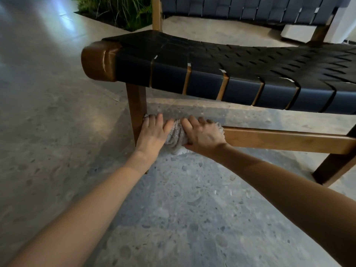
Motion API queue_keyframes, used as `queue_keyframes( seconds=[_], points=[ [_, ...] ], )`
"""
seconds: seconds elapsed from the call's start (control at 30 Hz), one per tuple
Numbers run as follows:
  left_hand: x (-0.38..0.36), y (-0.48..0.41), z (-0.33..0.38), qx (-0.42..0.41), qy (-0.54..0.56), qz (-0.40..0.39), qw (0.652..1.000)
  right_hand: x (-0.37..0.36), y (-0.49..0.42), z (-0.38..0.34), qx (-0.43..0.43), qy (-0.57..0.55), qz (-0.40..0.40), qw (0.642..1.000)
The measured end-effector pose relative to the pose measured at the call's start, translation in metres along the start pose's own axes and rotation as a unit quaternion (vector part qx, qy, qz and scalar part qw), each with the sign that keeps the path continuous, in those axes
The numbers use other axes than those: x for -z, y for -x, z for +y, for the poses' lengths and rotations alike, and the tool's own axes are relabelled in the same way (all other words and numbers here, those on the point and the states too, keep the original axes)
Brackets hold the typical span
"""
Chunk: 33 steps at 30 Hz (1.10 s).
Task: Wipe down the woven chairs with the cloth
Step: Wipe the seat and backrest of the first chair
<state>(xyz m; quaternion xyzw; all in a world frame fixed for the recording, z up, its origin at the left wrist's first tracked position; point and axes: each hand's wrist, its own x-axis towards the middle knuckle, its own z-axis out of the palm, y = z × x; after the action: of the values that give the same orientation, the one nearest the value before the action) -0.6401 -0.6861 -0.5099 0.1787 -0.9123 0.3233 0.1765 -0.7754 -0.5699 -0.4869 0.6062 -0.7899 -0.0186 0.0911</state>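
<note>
low, cloth point(174, 136) under left hand point(152, 132), right hand point(202, 134)

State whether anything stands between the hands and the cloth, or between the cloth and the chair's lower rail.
Nothing visible does. The left hand presses the cloth, the right hand grips it, and the cloth lies on the lower rail beside the leg.

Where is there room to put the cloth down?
Bare: the floor before the rung and left of the leg, and the seat top. Crowded: the leg-rung corner, where the left hand presses and the right hand grips the cloth.
</note>
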Motion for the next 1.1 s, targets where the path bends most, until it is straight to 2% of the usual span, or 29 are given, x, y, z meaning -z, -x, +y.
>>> queue_keyframes(
  seconds=[0.17,0.3,0.5,0.67,0.8,0.93,1.1],
  points=[
    [-0.007,-0.004,0.012,0.044,-0.002,0.076,0.996,-0.007,0.0,0.014,0.04,-0.003,0.018,0.999],
    [-0.005,-0.008,0.023,0.072,-0.01,0.069,0.995,-0.009,0.005,0.024,0.049,-0.021,0.032,0.998],
    [0.025,-0.041,0.071,0.059,0.057,0.022,0.996,-0.006,0.042,0.072,0.027,-0.015,0.012,0.999],
    [0.064,-0.087,0.14,0.004,0.089,-0.011,0.996,-0.009,0.107,0.148,-0.047,0.027,0.011,0.998],
    [0.103,-0.129,0.21,-0.058,0.106,-0.003,0.993,-0.01,0.164,0.214,-0.097,0.043,0.025,0.994],
    [0.128,-0.17,0.269,-0.128,0.169,-0.101,0.972,-0.013,0.209,0.255,-0.157,0.139,-0.013,0.978],
    [0.145,-0.194,0.322,-0.148,0.173,-0.056,0.972,-0.023,0.243,0.278,-0.217,0.257,0.009,0.942]
  ],
)
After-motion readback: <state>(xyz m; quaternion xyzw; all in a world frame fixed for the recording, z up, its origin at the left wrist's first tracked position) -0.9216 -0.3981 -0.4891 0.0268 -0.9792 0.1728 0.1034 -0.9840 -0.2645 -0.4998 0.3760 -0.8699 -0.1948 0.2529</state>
